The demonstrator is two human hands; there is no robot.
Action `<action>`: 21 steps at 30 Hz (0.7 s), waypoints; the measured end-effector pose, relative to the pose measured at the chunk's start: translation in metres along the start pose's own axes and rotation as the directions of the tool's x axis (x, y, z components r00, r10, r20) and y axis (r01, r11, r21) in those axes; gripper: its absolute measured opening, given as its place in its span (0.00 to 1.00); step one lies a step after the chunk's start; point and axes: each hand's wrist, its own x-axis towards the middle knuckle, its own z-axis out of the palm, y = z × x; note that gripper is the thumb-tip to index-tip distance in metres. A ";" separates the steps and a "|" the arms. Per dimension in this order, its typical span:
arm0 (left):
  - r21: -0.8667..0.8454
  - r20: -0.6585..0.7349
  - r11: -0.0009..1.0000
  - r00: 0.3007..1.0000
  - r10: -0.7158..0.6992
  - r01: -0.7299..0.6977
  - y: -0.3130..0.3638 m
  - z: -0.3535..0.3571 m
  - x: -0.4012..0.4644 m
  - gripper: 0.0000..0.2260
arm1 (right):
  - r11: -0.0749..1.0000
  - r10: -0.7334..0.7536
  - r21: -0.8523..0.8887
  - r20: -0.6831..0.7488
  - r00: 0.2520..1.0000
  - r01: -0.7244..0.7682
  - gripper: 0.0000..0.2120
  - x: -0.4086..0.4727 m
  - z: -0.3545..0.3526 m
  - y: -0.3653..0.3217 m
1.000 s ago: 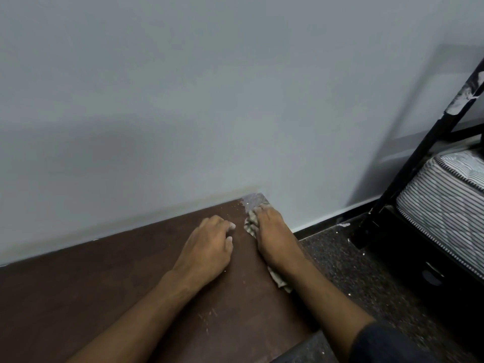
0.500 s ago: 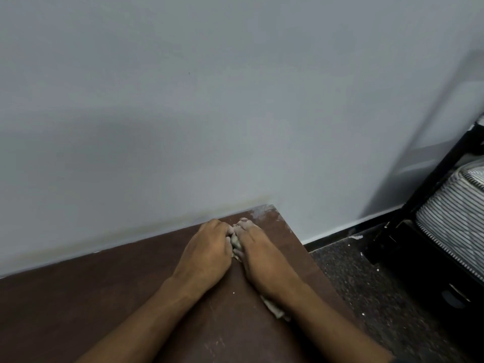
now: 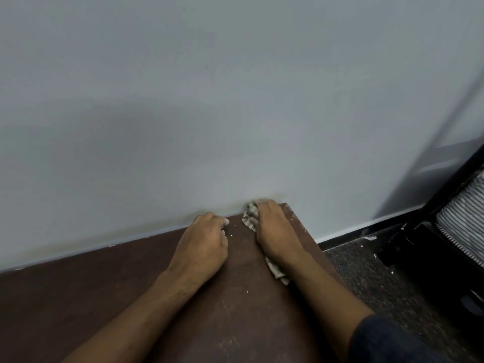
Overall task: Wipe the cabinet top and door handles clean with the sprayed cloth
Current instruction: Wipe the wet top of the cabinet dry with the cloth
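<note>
The dark brown cabinet top (image 3: 131,310) runs along the pale wall, scuffed and dotted with white specks. My right hand (image 3: 272,231) lies flat on a beige striped cloth (image 3: 250,217) and presses it into the top's far right corner, against the wall. The cloth bunches out left of my fingers, and its tail shows beside my wrist. My left hand (image 3: 204,239) rests on the top just left of the cloth, apart from it, with its fingers curled under and nothing in them. No door handles are in view.
The cabinet's right edge (image 3: 314,247) drops to a dark speckled floor (image 3: 379,284). A black bed frame (image 3: 445,195) with a striped mattress (image 3: 463,218) stands at the far right. The wall (image 3: 235,100) meets the back of the top.
My right hand has slid the cloth away from my left hand, right and back into the far corner. My left hand has stayed roughly in place.
</note>
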 end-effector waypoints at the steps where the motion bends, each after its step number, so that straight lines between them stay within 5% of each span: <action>1: -0.001 -0.015 1.000 1.000 -0.008 0.008 -0.001 -0.001 -0.001 0.11 | 1.000 0.020 -0.001 -0.013 1.000 -0.020 0.16 0.001 0.000 -0.005; 7: -0.018 -0.031 0.996 0.996 -0.085 0.085 -0.018 -0.006 -0.003 0.12 | 0.901 -0.404 0.255 0.190 0.895 0.352 0.21 -0.046 -0.016 -0.055; 9: -0.039 -0.053 0.995 0.994 -0.099 0.097 -0.025 -0.011 -0.006 0.13 | 0.925 -0.360 0.195 0.165 0.918 0.327 0.21 -0.044 -0.022 -0.029; 12: -0.075 -0.032 0.993 0.995 -0.097 0.094 -0.031 -0.017 -0.013 0.13 | 0.997 -0.058 0.054 0.041 0.997 0.056 0.22 -0.027 -0.023 0.015; 14: -0.081 -0.020 0.995 0.997 -0.068 0.066 -0.030 -0.017 -0.015 0.12 | 0.999 0.014 0.032 0.019 1.000 -0.015 0.21 -0.028 -0.024 0.010; 18: -0.065 0.027 0.997 0.998 0.054 -0.052 -0.017 -0.009 -0.014 0.11 | 0.951 -0.282 0.163 0.117 0.952 0.262 0.20 -0.077 -0.028 -0.034; 21: -0.016 0.087 0.989 0.985 0.148 -0.147 -0.004 -0.002 -0.010 0.13 | 0.979 -0.205 0.028 0.103 0.973 0.203 0.21 -0.065 -0.034 0.002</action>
